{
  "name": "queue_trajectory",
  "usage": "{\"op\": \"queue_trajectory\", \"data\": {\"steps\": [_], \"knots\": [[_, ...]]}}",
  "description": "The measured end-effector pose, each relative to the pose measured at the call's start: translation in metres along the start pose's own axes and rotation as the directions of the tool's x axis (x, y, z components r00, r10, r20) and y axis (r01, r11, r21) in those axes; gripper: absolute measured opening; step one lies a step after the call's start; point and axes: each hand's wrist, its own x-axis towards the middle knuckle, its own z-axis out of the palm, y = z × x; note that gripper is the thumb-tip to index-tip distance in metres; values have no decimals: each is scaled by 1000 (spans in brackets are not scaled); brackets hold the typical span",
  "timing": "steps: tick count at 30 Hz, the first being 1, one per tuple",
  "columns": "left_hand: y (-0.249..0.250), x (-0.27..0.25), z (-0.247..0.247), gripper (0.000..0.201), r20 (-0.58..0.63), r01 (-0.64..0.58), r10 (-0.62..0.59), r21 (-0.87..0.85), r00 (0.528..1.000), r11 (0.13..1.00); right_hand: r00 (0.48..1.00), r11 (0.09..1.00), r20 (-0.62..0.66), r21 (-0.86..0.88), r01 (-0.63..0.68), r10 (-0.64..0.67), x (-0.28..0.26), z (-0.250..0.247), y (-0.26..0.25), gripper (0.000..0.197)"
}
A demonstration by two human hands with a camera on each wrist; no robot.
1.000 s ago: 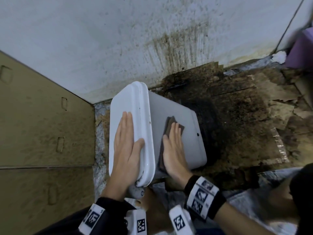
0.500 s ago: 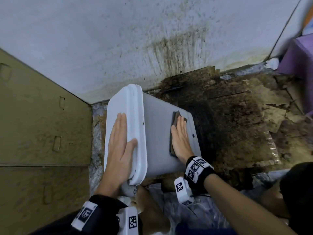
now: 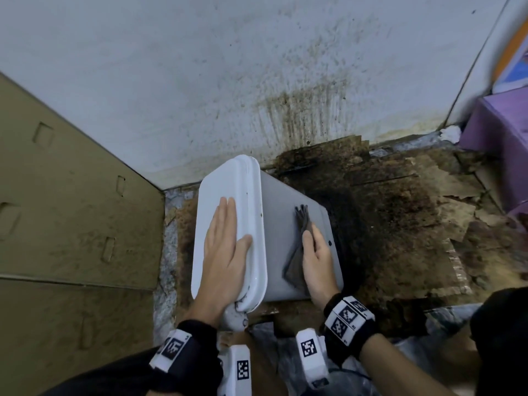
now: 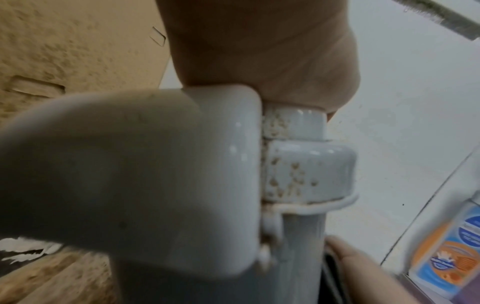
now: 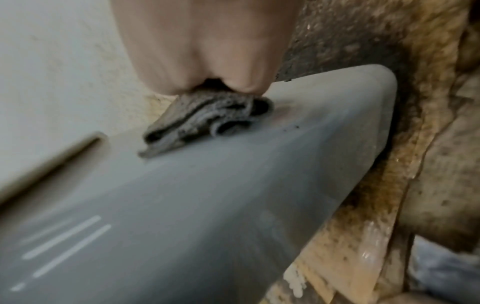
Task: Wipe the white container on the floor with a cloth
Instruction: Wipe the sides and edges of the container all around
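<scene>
The white container (image 3: 281,224) lies on its side on the floor (image 3: 400,224), near the corner where the stained wall (image 3: 257,81) meets a brown cardboard panel (image 3: 71,210). Its lid end points toward the cardboard, and its grey side faces up. The left hand (image 3: 223,252) rests flat on the lid (image 3: 225,195), with the fingers straight and together and the thumb over the lid's rim; it holds nothing. The right hand (image 3: 317,261) presses a dark grey cloth (image 3: 297,252) on the upper side of the container, close to its bottom edge. The fingers lie mostly straight on the cloth, which is bunched and sticks out past the fingertips. In the right wrist view the cloth (image 5: 207,115) is folded under the hand (image 5: 202,47). The floor beside the container is dark and dirty.
</scene>
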Motion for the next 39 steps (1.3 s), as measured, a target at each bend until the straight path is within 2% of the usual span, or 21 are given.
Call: {"op": "queue_trajectory", "data": {"steps": [2, 4, 8, 11, 14, 19, 21, 25, 27, 32, 35, 37, 39], "knots": [[4, 2, 4, 63, 12, -3, 3, 5, 1000, 1000, 996, 995, 83, 101, 24, -33, -19, 3, -14, 45], [5, 5, 10, 60, 9, -23, 23, -1, 1000, 1000, 980, 987, 158, 121, 104, -122, -38, 9, -32, 43], [2, 6, 15, 58, -6, -38, 38, -47, 999, 998, 924, 960, 265, 19, 280, -275, -49, 8, -48, 48], [5, 6, 18, 62, -15, -57, 56, -50, 998, 997, 899, 932, 305, -78, 353, -315, -49, 3, -49, 50], [8, 7, 20, 62, -8, -53, 53, -48, 999, 997, 897, 929, 339, -134, 346, -286, -49, 6, -59, 52], [5, 6, 14, 65, -3, -19, 18, -62, 1000, 998, 898, 911, 387, -256, 323, -210, -5, 25, -96, 52], [1, 6, 10, 65, -3, 5, -5, -82, 1000, 997, 892, 905, 402, -267, 330, -207, -7, 29, -98, 52], [-1, 4, 9, 65, -21, 5, -7, -96, 1000, 995, 883, 920, 407, -201, 337, -234, -64, 16, -66, 52], [1, 4, 12, 64, -19, -5, 3, -88, 1000, 996, 884, 928, 398, -169, 333, -245, -77, 11, -54, 53], [1, 4, 14, 65, -14, -16, 15, -56, 1000, 998, 890, 915, 401, -234, 329, -218, -32, 20, -78, 53], [2, 5, 15, 64, -14, -27, 27, -58, 1000, 998, 892, 916, 384, -216, 338, -239, -11, 24, -86, 52], [8, 6, 18, 66, -13, -42, 41, -39, 999, 998, 896, 927, 365, -173, 334, -254, -10, 19, -82, 51], [19, 7, 22, 69, -9, -59, 59, -9, 998, 998, 906, 953, 331, -53, 298, -265, -15, 11, -73, 49]]}}
